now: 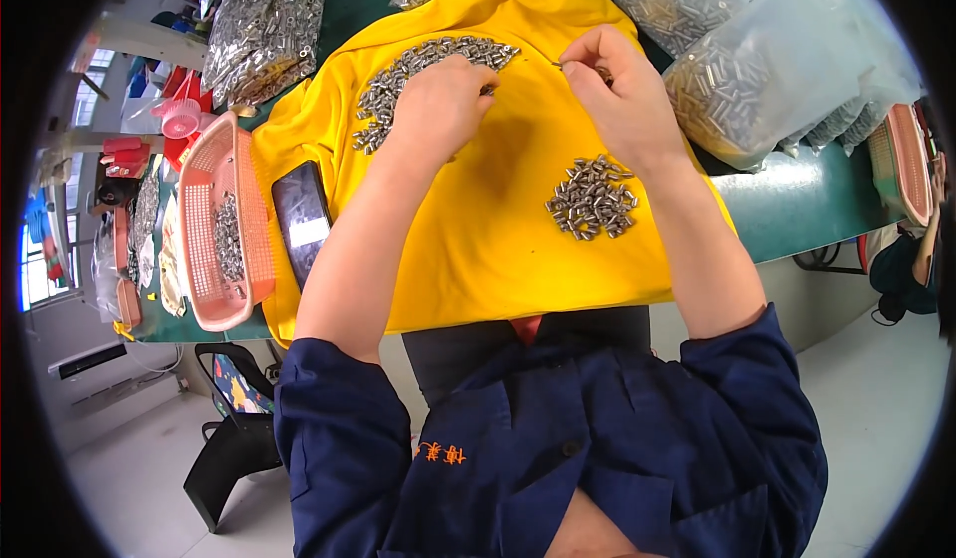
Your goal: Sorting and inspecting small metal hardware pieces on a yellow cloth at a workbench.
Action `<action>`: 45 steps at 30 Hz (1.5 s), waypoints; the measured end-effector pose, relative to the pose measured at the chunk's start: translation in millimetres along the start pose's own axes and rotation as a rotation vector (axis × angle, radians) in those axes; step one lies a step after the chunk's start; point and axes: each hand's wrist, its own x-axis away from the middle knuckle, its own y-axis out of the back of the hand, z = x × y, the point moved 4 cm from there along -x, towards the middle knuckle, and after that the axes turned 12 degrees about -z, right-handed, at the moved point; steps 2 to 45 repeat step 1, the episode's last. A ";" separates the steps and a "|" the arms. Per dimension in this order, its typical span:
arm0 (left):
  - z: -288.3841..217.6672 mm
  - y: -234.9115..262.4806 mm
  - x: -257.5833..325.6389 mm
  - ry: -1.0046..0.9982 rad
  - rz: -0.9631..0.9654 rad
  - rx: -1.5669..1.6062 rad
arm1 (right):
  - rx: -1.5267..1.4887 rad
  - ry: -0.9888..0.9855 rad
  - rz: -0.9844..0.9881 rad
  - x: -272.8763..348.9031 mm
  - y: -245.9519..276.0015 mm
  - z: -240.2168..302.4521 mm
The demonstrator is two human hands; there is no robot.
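A broad pile of small silver metal cylinders (383, 90) lies on a yellow cloth (478, 249) at the far left of the middle. Over that pile's near edge is my left hand (438, 105), closed, with a bit of metal cylinder showing at its fingertips. To its right, my right hand (622, 90) pinches a small metal piece, whose tip pokes out past the thumb and forefinger. Another dark metal piece shows under its curled fingers. A smaller heap of the same kind of cylinders (593, 200) sits nearer to me, below my right hand.
A dark phone (302, 215) lies at the cloth's left edge, beside a pink basket (261, 259) with metal parts inside. Clear bags of metal parts stand at the far left (264, 35) and far right (722, 90). A green table (797, 210) lies beneath.
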 end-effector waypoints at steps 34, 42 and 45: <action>0.1 -1.3 -1.5 -0.004 0.030 -0.010 | -0.004 -0.009 0.018 0.0 -0.4 0.9; 0.1 -1.3 -1.5 -0.004 0.030 -0.010 | -0.004 -0.009 0.018 0.0 -0.4 0.9; 0.1 -1.3 -1.5 -0.004 0.030 -0.010 | -0.004 -0.009 0.018 0.0 -0.4 0.9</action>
